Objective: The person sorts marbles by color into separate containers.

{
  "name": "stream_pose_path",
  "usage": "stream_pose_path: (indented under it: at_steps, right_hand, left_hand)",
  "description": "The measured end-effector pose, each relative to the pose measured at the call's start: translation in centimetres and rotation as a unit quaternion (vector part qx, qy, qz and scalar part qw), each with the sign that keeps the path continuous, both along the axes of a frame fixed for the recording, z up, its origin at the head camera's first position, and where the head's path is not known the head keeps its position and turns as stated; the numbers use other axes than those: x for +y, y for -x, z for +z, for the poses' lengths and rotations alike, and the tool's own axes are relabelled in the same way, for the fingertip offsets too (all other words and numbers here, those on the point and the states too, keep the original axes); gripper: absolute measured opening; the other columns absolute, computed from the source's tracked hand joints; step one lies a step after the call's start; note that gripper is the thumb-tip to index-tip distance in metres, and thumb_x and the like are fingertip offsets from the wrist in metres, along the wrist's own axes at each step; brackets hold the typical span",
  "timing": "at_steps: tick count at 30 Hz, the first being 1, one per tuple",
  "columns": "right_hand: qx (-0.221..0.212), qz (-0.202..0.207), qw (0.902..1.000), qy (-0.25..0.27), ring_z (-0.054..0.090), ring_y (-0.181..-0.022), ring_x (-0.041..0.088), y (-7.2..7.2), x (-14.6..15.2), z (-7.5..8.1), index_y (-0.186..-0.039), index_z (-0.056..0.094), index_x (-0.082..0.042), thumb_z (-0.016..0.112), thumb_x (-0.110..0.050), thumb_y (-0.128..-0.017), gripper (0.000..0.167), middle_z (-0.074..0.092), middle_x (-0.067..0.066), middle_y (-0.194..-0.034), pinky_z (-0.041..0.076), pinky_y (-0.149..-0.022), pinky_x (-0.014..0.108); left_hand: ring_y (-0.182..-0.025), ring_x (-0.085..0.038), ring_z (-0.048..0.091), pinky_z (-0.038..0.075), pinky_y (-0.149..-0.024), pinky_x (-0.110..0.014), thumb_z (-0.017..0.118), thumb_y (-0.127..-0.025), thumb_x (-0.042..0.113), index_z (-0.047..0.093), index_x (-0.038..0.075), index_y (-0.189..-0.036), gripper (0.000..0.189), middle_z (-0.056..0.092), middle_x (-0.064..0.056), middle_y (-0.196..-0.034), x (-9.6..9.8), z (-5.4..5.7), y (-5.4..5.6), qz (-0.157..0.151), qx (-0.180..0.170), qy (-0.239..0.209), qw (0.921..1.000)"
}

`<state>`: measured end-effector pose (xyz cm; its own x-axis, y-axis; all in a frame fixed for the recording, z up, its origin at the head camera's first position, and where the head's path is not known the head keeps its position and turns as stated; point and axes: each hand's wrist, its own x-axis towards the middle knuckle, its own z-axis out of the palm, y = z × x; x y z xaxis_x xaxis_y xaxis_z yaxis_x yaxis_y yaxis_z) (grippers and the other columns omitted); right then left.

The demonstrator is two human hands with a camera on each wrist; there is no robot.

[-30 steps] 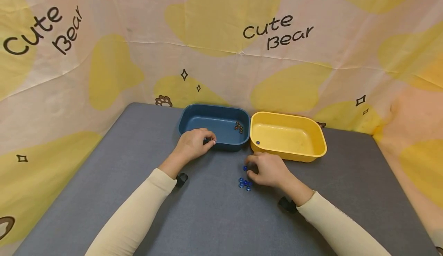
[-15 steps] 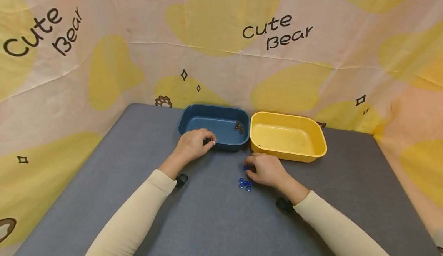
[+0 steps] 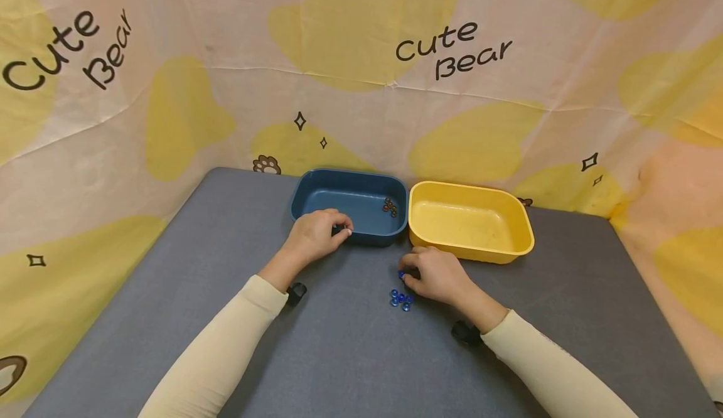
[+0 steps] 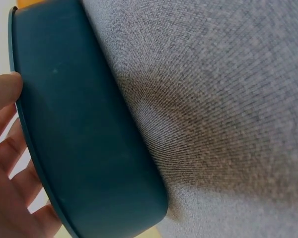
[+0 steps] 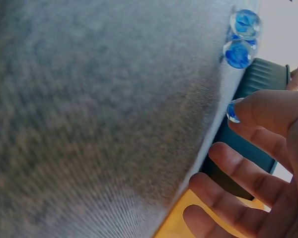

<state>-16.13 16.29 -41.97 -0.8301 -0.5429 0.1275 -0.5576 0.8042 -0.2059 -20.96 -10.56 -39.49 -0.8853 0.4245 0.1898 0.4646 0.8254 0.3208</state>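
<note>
My left hand [image 3: 312, 235] grips the near rim of a dark blue plastic bin [image 3: 361, 182]; in the left wrist view the thumb [image 4: 7, 91] lies at the rim's outer side, the other fingers on its inner side. Between thumb and index finger my right hand [image 3: 436, 273] pinches a blue glass marble [image 5: 232, 111], low over the table in front of the bins. The other right-hand fingers are spread, loosely bent. A small cluster of several clear-and-blue marbles [image 3: 401, 299] rests on the table just nearer to me. Several brown marbles [image 3: 390, 207] lie inside the blue bin at its right end.
A yellow bin [image 3: 471, 187] stands right beside the blue one, its near wall just behind my right hand. The grey table [image 3: 350, 355] ends at a printed cloth backdrop [image 3: 361, 117] behind the bins. Black wrist camera mounts [image 3: 465, 333] sit under both wrists.
My right thumb and index finger have come together on the blue marble. Inside the yellow bin, a marble has rolled toward the near wall and out of sight. The left hand stays put.
</note>
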Motion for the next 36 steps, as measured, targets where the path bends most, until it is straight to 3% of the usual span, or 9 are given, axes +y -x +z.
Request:
stream_pose_path:
  at_steps: [9,16,23,28,36]
  right_hand:
    - [-0.011,-0.003,0.9998,0.018,0.046,-0.065,0.006,-0.5,0.6,1.7,-0.091,0.073,-0.027,0.075,-0.026,-0.080,0.011,0.062,-0.010,-0.082,0.038,-0.052,0.020]
    - [0.005,0.009,0.9994,0.034,0.049,-0.069,0.006,-0.7,1.0,3.0,-0.089,0.073,-0.027,0.076,-0.026,-0.080,0.010,0.062,-0.012,-0.081,0.042,-0.058,0.020]
    - [0.019,-0.009,0.9990,0.040,0.054,-0.071,0.011,-0.4,1.5,4.7,-0.089,0.074,-0.025,0.075,-0.024,-0.080,0.009,0.065,-0.007,-0.085,0.043,-0.059,0.023]
    - [0.032,-0.012,0.9983,0.046,0.058,-0.073,0.017,0.3,2.2,5.8,-0.091,0.074,-0.020,0.074,-0.023,-0.081,0.011,0.069,-0.002,-0.088,0.046,-0.062,0.027]
    - [0.027,-0.037,0.9979,0.046,0.064,-0.080,0.024,2.7,3.9,5.8,-0.093,0.073,-0.017,0.072,-0.024,-0.082,0.012,0.070,0.004,-0.090,0.052,-0.070,0.037]
  left_hand:
    - [-0.077,-0.012,0.062,0.049,-0.062,-0.030,0.065,-0.092,0.030,0.073,0.025,-0.098,0.012,0.069,0.007,-0.095,0.0,0.1,0.1,0.002,-0.003,0.000,1.0000]
    - [-0.078,-0.013,0.063,0.050,-0.064,-0.031,0.065,-0.092,0.030,0.074,0.024,-0.099,0.013,0.069,0.007,-0.096,0.0,0.1,0.2,0.000,-0.004,0.000,1.0000]
    - [-0.077,-0.012,0.062,0.049,-0.063,-0.030,0.065,-0.092,0.030,0.073,0.023,-0.099,0.013,0.068,0.006,-0.095,0.0,0.1,0.1,-0.002,-0.002,0.001,1.0000]
    - [-0.079,-0.013,0.063,0.050,-0.064,-0.031,0.065,-0.092,0.030,0.073,0.023,-0.100,0.014,0.068,0.006,-0.096,0.0,0.1,0.1,-0.003,-0.005,0.002,1.0000]
    - [-0.079,-0.012,0.062,0.050,-0.065,-0.031,0.065,-0.092,0.030,0.073,0.025,-0.098,0.011,0.068,0.007,-0.096,-0.1,-0.1,0.1,0.000,-0.008,0.002,1.0000]
